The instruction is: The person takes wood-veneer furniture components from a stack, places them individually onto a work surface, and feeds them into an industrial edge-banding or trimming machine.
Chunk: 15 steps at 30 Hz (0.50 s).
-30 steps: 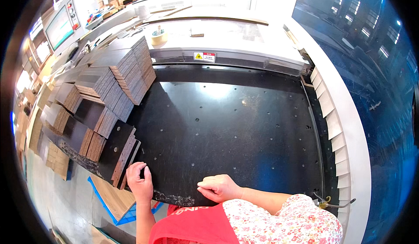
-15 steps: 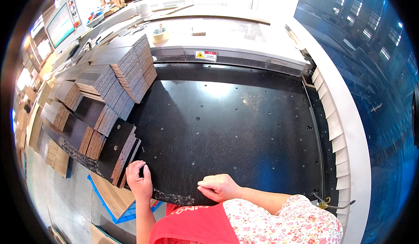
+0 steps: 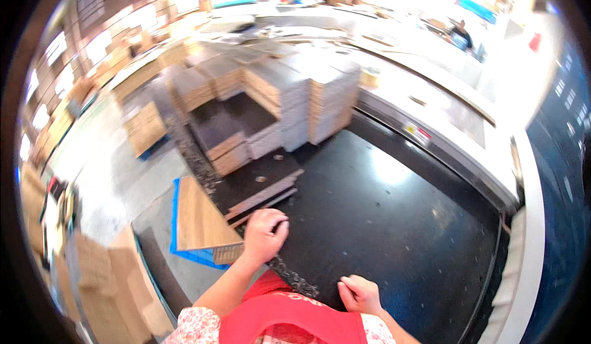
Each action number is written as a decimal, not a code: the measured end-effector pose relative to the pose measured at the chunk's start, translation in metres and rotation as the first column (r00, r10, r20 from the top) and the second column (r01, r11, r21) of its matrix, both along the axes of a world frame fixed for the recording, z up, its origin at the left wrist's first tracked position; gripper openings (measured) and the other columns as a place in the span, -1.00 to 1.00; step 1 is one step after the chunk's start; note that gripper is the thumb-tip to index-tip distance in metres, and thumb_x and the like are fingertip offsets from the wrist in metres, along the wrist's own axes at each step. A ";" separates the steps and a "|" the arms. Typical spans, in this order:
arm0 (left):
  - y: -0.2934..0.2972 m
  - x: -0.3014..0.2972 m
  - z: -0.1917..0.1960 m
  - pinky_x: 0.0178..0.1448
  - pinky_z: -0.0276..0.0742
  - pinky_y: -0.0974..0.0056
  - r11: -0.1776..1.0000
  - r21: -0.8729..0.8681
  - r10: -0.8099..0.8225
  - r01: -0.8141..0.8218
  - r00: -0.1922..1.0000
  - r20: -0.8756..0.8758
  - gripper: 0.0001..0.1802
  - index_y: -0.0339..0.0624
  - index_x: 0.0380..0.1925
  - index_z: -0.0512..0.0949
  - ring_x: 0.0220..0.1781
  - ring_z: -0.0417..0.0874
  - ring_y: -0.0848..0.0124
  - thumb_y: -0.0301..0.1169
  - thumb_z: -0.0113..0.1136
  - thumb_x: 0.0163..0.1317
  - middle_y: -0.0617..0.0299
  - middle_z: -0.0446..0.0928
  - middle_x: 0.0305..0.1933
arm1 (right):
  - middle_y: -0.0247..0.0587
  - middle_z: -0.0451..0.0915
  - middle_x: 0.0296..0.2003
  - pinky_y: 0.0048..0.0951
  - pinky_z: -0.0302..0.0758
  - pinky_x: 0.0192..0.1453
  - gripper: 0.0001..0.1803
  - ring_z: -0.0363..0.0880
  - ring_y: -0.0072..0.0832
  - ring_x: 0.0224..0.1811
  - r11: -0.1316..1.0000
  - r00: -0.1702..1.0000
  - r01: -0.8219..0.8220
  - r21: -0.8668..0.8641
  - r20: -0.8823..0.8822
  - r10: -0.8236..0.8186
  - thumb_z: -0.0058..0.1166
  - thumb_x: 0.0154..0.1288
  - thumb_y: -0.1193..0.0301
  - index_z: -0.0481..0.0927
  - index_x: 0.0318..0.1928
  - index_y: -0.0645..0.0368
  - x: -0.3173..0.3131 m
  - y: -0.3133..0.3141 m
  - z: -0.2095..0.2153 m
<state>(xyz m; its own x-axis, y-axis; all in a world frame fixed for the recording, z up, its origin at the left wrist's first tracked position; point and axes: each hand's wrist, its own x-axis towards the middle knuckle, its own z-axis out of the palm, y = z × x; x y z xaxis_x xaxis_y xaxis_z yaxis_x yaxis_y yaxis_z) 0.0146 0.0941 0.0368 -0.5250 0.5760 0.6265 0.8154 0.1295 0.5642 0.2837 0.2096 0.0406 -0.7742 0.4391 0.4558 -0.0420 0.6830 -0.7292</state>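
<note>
My left hand (image 3: 265, 233) is at the near edge of the black table (image 3: 394, 239), fingers curled in and thumb against them, with nothing seen in it. Just beyond it lie a few dark boards (image 3: 265, 187) with pale cut edges, the top one bearing two round spots; I cannot tell whether the hand touches them. My right hand (image 3: 359, 293) is a loose fist over the table's front edge, apart from any board, and it shows nothing held. Behind the loose boards rise stacks of dark-faced panels (image 3: 292, 107) with rough chipboard edges.
A pale machine beam (image 3: 443, 110) with a warning label crosses behind the table, a tape roll (image 3: 370, 76) on it. A wood-faced board (image 3: 203, 214) over a blue pallet stands left. Cardboard (image 3: 104, 282) lies lower left. A person (image 3: 460, 36) is far off at the back.
My view has swung left, bringing in more floor and pallets. My left hand's fingers have curled in from a wider gap. My right hand stays a loose fist near the table edge.
</note>
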 end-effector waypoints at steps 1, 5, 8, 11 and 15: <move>-0.002 0.000 -0.002 0.02 0.57 0.07 0.999 0.033 0.003 -0.003 1.000 0.020 -0.90 -0.22 -0.37 0.66 -0.12 0.68 0.09 -0.51 0.36 0.08 0.09 0.68 -0.22 | -0.16 0.50 -0.60 -0.34 0.43 -0.53 -0.94 0.54 -0.28 -0.61 1.000 0.999 -0.014 0.012 0.040 0.014 0.28 0.23 0.55 0.66 -0.28 0.21 0.001 0.000 0.005; -0.010 0.003 0.000 0.02 0.57 0.08 0.999 0.016 0.040 -0.041 0.998 0.039 -0.89 -0.22 -0.35 0.66 -0.13 0.66 0.08 -0.50 0.37 0.09 0.11 0.67 -0.23 | -0.15 0.46 -0.61 -0.39 0.35 -0.54 -0.92 0.46 -0.36 -0.64 0.998 0.999 -0.033 -0.049 -0.006 0.033 0.25 0.23 0.62 0.65 -0.26 0.25 0.001 0.000 -0.006; -0.011 0.004 -0.001 0.04 0.56 0.08 0.999 0.006 0.052 -0.052 0.997 0.059 -0.89 -0.21 -0.35 0.66 -0.12 0.65 0.09 -0.48 0.36 0.10 0.12 0.67 -0.22 | -0.15 0.46 -0.62 -0.42 0.34 -0.52 -0.92 0.45 -0.40 -0.64 0.998 0.999 -0.037 -0.056 -0.020 0.036 0.22 0.27 0.63 0.65 -0.23 0.28 0.001 0.000 -0.005; -0.009 0.004 0.000 0.05 0.56 0.10 0.999 -0.012 0.051 -0.050 0.996 0.066 -0.89 -0.22 -0.35 0.66 -0.10 0.65 0.10 -0.47 0.36 0.12 0.12 0.67 -0.20 | -0.17 0.49 -0.61 -0.44 0.36 -0.51 -0.92 0.48 -0.43 -0.62 0.995 0.998 -0.056 -0.078 -0.028 0.054 0.22 0.32 0.60 0.65 -0.18 0.27 0.003 0.003 -0.009; -0.009 0.004 0.002 0.04 0.56 0.09 0.999 -0.009 0.053 -0.052 0.997 0.055 -0.90 -0.22 -0.35 0.66 -0.10 0.65 0.10 -0.48 0.36 0.11 0.12 0.67 -0.21 | -0.18 0.52 -0.60 -0.45 0.40 -0.51 -0.92 0.52 -0.46 -0.61 0.987 0.995 -0.089 -0.131 -0.051 0.083 0.20 0.40 0.53 0.65 -0.13 0.25 0.005 0.005 -0.014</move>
